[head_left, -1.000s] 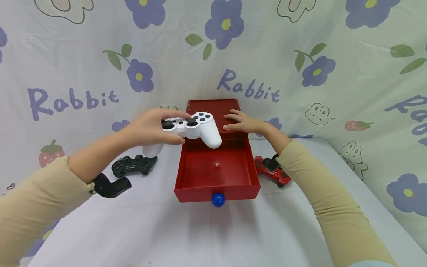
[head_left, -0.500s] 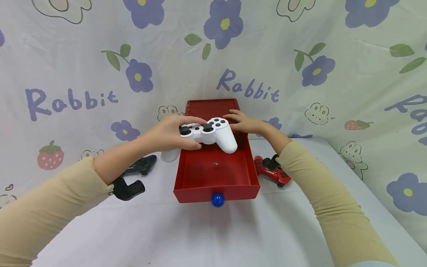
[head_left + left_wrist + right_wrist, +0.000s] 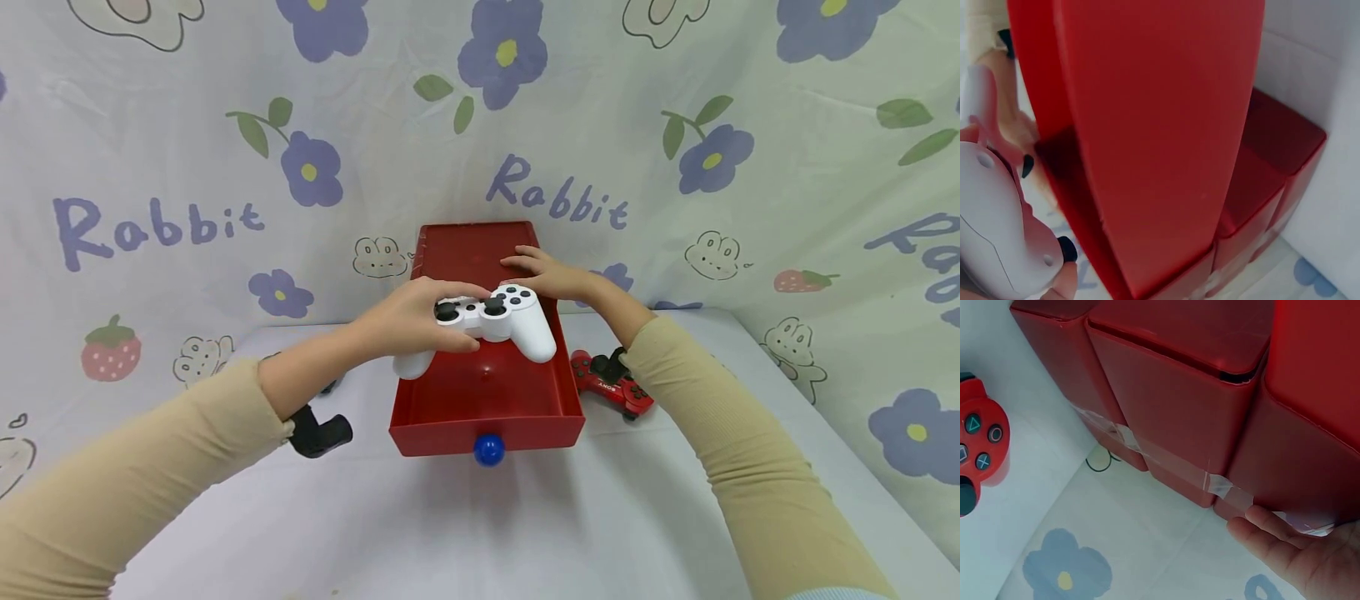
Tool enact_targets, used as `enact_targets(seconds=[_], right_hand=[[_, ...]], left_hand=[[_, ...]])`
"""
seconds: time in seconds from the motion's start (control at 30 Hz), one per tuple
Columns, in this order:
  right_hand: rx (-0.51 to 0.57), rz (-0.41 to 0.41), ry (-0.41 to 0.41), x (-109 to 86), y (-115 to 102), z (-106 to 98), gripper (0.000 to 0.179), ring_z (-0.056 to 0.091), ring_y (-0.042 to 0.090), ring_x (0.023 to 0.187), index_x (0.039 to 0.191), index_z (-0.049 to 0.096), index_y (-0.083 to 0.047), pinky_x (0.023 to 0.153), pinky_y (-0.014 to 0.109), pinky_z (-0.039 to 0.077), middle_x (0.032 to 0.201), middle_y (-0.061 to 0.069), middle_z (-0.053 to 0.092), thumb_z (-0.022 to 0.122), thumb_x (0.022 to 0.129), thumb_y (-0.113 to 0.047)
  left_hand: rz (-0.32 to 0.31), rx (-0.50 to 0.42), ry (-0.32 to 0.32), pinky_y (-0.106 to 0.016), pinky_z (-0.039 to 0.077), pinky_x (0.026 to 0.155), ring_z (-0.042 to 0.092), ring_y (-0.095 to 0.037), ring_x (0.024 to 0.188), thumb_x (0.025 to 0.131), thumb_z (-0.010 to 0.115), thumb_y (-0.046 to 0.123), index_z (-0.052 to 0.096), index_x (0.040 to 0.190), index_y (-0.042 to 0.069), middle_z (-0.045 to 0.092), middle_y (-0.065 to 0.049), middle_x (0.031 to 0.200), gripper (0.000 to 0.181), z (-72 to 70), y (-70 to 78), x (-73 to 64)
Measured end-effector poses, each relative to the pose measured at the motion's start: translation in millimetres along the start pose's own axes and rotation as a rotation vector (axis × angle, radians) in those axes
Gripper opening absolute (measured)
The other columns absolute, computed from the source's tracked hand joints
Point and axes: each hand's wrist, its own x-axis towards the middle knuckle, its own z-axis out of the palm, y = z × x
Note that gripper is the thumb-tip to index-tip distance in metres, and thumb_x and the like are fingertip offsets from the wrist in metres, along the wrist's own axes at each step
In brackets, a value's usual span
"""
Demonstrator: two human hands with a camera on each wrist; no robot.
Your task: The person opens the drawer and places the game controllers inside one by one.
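My left hand (image 3: 408, 321) grips a white game controller (image 3: 531, 329) by its middle, thumb on the near side and fingers behind. The controller (image 3: 991, 219) hangs over the pulled-out red drawer (image 3: 487, 433), overlapping its back part in the head view. A blue round knob (image 3: 489, 450) sits on the drawer's front. My right hand (image 3: 551, 275) rests with loosely extended fingers at the right of the red box (image 3: 465, 250) behind the drawer. In the right wrist view, those fingers (image 3: 1266, 534) lie along the box's lower side.
Right of the drawer lies a red game controller (image 3: 611, 390), partly covered by my wrist's black camera mount. A black controller (image 3: 330, 387) at left is almost wholly hidden behind my left arm. Printed cloth (image 3: 375, 108) hangs behind the white table (image 3: 450, 533).
My left hand has carried the white controller rightward and a little down, from the drawer's left edge to over its inside. My left arm now covers the black controller. The right hand stays put.
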Motion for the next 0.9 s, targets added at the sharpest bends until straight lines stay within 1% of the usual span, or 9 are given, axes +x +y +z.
enact_targets(seconds=[0.1,0.2,0.4,0.53,0.67,0.9], right_hand=[[0.002,0.016,0.005,-0.8,-1,0,0.06,0.002,0.031,0.14,0.143,0.03,-0.011,0.109,0.056,0.013,0.153,0.011,0.004,0.05,0.091,-0.035],[0.002,0.02,0.001,-1.7,-2,-1,0.062,0.002,0.032,0.14,0.143,0.029,-0.011,0.109,0.056,0.012,0.153,0.011,0.003,0.05,0.09,-0.036],[-0.01,0.015,-0.005,1.6,2,-1,0.063,0.001,0.031,0.14,0.144,0.028,-0.012,0.109,0.055,0.011,0.153,0.01,0.002,0.05,0.091,-0.037],[-0.009,0.015,-0.009,2.2,3,-1,0.063,0.0,0.031,0.14,0.144,0.027,-0.013,0.109,0.056,0.011,0.153,0.009,0.001,0.05,0.091,-0.037],[0.003,0.019,-0.001,1.1,3,-1,0.062,0.0,0.03,0.14,0.144,0.028,-0.013,0.109,0.055,0.011,0.153,0.009,0.002,0.05,0.091,-0.037],[0.008,0.021,-0.002,-0.3,0,-1,0.063,0.001,0.032,0.14,0.144,0.028,-0.012,0.109,0.056,0.011,0.153,0.01,0.002,0.051,0.09,-0.037]], left_hand=[[0.017,-0.014,-0.005,-0.028,0.049,0.064,0.054,-0.021,0.087,0.074,0.072,0.027,0.057,0.125,0.016,0.061,-0.009,0.106,0.055,6.9,-1.8,2.0],[0.029,-0.02,-0.012,-0.027,0.048,0.064,0.055,-0.021,0.087,0.073,0.072,0.026,0.057,0.125,0.015,0.062,-0.01,0.106,0.055,13.9,-4.6,4.4],[0.034,-0.018,-0.036,-0.028,0.049,0.067,0.054,-0.022,0.094,0.074,0.072,0.027,0.057,0.125,0.014,0.061,-0.01,0.113,0.055,26.5,-10.1,8.5],[0.037,-0.022,-0.042,-0.03,0.05,0.07,0.054,-0.023,0.098,0.074,0.072,0.027,0.057,0.125,0.015,0.061,-0.009,0.116,0.055,32.4,-12.4,10.9],[0.021,-0.01,-0.048,-0.032,0.05,0.074,0.053,-0.023,0.102,0.075,0.071,0.028,0.056,0.126,0.015,0.059,-0.009,0.119,0.055,37.4,-15.1,14.4],[-0.044,0.068,-0.079,-0.037,0.046,0.08,0.045,-0.028,0.112,0.077,0.069,0.03,0.054,0.128,0.019,0.058,-0.008,0.123,0.054,45.7,-18.5,18.1]])
